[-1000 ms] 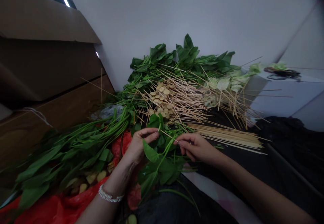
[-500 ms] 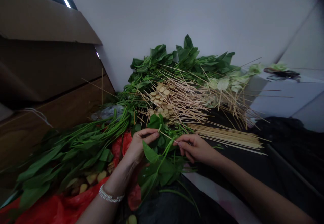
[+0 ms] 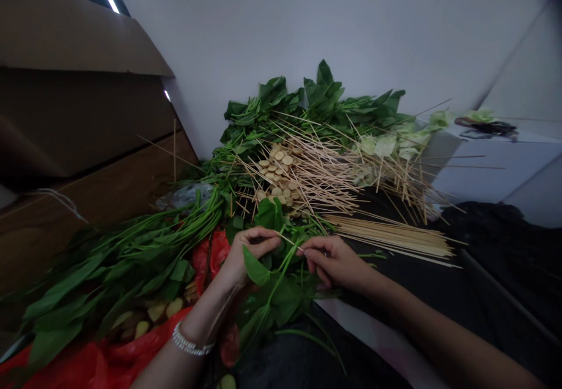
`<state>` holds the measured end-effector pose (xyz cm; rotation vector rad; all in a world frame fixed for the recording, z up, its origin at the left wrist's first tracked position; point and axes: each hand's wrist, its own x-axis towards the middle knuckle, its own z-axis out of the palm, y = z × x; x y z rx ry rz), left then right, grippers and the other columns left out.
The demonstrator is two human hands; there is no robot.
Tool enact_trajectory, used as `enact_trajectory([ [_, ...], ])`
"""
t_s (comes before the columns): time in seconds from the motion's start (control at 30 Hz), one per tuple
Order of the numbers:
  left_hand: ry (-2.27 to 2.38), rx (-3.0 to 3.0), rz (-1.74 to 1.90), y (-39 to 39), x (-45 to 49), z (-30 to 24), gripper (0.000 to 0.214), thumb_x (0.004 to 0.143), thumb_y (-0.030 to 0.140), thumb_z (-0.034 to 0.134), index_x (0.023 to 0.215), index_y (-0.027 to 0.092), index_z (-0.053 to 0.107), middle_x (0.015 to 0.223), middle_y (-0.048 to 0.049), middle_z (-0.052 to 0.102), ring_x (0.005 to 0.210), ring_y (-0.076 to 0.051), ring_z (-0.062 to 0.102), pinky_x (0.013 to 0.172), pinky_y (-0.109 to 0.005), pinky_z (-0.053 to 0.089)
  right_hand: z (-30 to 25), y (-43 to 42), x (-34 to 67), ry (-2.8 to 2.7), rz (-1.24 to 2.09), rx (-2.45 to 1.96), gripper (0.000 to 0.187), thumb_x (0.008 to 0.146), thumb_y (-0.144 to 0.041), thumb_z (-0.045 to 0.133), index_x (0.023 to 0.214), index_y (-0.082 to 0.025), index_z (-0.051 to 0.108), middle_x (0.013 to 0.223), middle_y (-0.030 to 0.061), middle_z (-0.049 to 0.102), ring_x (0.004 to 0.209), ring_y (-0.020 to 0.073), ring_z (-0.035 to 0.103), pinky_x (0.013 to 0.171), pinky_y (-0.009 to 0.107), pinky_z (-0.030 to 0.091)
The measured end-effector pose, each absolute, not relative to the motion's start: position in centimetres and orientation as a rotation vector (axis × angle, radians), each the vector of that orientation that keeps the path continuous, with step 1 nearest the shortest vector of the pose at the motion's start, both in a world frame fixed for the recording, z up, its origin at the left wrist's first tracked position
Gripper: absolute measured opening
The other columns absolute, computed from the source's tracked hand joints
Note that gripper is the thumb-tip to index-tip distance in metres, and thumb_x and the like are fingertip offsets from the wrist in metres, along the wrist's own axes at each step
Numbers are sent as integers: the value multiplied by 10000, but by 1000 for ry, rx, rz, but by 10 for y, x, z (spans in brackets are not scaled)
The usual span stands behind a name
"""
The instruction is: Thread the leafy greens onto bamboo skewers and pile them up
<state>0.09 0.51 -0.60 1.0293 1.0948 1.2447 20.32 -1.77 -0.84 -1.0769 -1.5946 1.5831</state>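
Observation:
Between my hands a thin bamboo skewer (image 3: pixel 287 240) slants down to the right. My left hand (image 3: pixel 252 248), with a pale beaded bracelet on the wrist, pinches at its left end with thumb and fingers closed. My right hand (image 3: pixel 331 258) pinches the skewer farther right, fingers curled. Leafy green stems (image 3: pixel 281 272) cross the skewer by my right fingertips, their broad leaves hanging below. Whether the skewer pierces each stem is too small to tell. More cut green stems lie just behind my hands.
Behind are skewered potato slices (image 3: pixel 276 169), skewered greens (image 3: pixel 325 93) and pale cabbage-like leaves (image 3: pixel 386 144). Bare skewers (image 3: pixel 395 238) lie to the right. Loose greens (image 3: pixel 88 277) rest at left above a red plastic bag (image 3: pixel 109 362). A cardboard box (image 3: pixel 79 119) stands at far left.
My left fingertips have shifted slightly down and right along the skewer's end, covering the stem bit that stuck up there. My right hand has moved slightly left. The view has shifted slightly.

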Motion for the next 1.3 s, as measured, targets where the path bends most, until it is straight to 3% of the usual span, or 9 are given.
enact_trajectory([
  [0.3, 1006, 1137, 1179, 4, 2, -13, 212, 531, 248, 886, 674, 158, 757, 717, -34, 744, 634, -126, 649, 636, -213, 496, -11, -17, 204, -1588, 1593, -1047, 195, 883, -335, 549, 941, -165, 626, 600, -67, 555, 314, 39, 432, 334, 170, 348],
  [0.43, 1061, 870, 1287, 4, -2, -3, 304, 476, 251, 917, 715, 160, 752, 657, 0, 724, 577, -99, 627, 585, -194, 480, -9, -17, 206, -1603, 1579, -1057, 206, 888, -345, 546, 946, -166, 629, 622, -57, 564, 312, 39, 428, 326, 176, 337],
  [0.53, 1050, 752, 1342, 4, -3, 4, 358, 413, 238, 938, 702, 156, 743, 670, 8, 729, 612, -95, 639, 631, -190, 500, -8, -16, 206, -1643, 1545, -1046, 205, 890, -337, 542, 932, -159, 633, 629, -44, 568, 321, 38, 440, 325, 174, 319],
  [0.87, 1041, 770, 1327, 3, -3, 5, 333, 434, 222, 928, 703, 154, 744, 684, 0, 734, 628, -105, 651, 659, -208, 507, -11, -16, 205, -1600, 1580, -1026, 244, 885, -391, 555, 941, -167, 633, 642, -50, 565, 320, 26, 433, 325, 170, 309],
  [1.3, 1061, 750, 1294, 2, 0, 7, 361, 379, 225, 942, 666, 143, 739, 607, 0, 720, 542, -93, 628, 562, -185, 484, -14, -16, 204, -1602, 1560, -1031, 244, 876, -391, 548, 927, -165, 627, 629, -49, 574, 315, 39, 450, 321, 173, 306],
])
